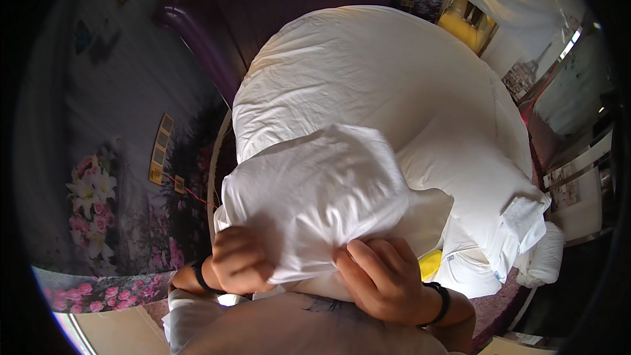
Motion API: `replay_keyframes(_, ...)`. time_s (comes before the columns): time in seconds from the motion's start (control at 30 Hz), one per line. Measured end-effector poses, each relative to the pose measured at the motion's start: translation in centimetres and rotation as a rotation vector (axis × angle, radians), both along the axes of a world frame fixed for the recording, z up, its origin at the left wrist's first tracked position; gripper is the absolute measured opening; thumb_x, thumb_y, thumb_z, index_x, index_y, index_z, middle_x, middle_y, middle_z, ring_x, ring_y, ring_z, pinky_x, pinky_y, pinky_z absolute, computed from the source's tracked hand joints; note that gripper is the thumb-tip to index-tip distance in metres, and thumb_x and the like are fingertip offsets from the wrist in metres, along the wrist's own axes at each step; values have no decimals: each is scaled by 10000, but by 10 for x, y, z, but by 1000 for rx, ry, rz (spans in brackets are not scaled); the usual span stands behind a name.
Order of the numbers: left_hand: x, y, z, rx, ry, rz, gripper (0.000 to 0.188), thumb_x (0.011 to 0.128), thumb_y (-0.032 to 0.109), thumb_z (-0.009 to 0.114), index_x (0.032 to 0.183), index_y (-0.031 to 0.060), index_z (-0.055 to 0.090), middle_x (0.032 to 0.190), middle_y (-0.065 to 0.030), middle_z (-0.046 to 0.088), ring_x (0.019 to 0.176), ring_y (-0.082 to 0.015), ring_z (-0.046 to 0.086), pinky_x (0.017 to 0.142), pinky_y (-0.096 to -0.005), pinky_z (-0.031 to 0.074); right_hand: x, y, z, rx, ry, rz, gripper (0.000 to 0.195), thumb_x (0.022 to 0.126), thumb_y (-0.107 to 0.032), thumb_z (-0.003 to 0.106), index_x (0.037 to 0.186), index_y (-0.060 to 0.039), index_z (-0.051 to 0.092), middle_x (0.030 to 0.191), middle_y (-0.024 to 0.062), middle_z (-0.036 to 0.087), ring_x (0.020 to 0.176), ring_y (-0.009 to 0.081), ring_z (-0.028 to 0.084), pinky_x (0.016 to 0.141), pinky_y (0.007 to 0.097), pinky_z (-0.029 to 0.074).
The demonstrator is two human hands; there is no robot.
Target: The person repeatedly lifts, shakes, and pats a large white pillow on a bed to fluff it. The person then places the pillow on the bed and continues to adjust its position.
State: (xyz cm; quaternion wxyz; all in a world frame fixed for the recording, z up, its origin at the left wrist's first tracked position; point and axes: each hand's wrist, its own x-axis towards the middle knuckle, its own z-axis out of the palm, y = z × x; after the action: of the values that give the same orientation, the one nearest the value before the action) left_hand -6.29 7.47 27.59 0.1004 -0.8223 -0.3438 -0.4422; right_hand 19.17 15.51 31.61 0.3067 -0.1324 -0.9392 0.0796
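Close to my body, a white pillow or a pillowcase with filling (315, 182) spreads over the near part of a bed; which of these it is, I cannot tell. My left hand (241, 260), slightly blurred, grips its near left edge. With bent fingers, my right hand (382, 276) pinches the near edge right of the middle. Each wrist bears a black band. A looser white cloth flap (429, 212) sticks out beyond the right side of the held piece. Behind it lies a wide white bed cover (365, 69), and at right a plump white pillow (473, 172).
A purple padded headboard (217, 24) curves along the far left. Wall sockets (161, 145) with a red cable are at left. A yellow item (430, 265) shows beside my right hand. Folded white cloth (525, 219) and a white roll (544, 256) are at the right edge.
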Motion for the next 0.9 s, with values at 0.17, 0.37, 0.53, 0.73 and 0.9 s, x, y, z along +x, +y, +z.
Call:
replay_keyframes(0.17, -13, -7, -9, 74, 125, 172, 162, 613, 89, 654, 729, 59, 546, 690, -51, 525, 545, -186, 539, 425, -262, 395, 8, 12, -6, -131, -96, 162, 204, 704, -62, 714, 898, -30, 660, 973, 34, 575, 777, 208, 556, 737, 362, 446)
replay_keyframes(0.37, -95, -12, -58, -527, -537, 228, 372, 899, 386, 705, 1030, 41, 660, 1215, -132, 567, 1153, -279, 528, 1017, -400, 398, 1, 14, 5, -279, -92, 127, 155, 738, 2, 683, 888, -31, 662, 911, 62, 621, 757, 259, 550, 746, 398, 419)
replay_keyframes(0.53, -107, -1, -96, -611, -808, -44, 498, 818, 209, 802, 1255, 47, 626, 1312, -115, 534, 1268, -266, 488, 1102, -390, 345, 2, 20, 6, -238, -178, 78, 138, 791, -15, 661, 928, -10, 655, 964, 90, 619, 821, 293, 561, 779, 418, 417)
replay_keyframes(0.73, -67, 44, -118, -357, -821, 39, 431, 742, 105, 832, 1132, 65, 652, 1118, -73, 533, 1109, -235, 516, 1007, -347, 386, 14, 29, 15, -169, -199, -97, 138, 819, -30, 652, 955, -7, 642, 969, 122, 618, 858, 327, 551, 777, 426, 416)
replay_keyframes(0.9, 0, 74, -96, -240, -909, 61, 425, 745, 69, 839, 1134, 73, 668, 1072, -61, 521, 1011, -213, 533, 856, -288, 447, 2, 32, 37, -12, -254, -173, 255, 811, -52, 679, 1051, 13, 619, 1007, 160, 611, 856, 348, 566, 763, 437, 454)
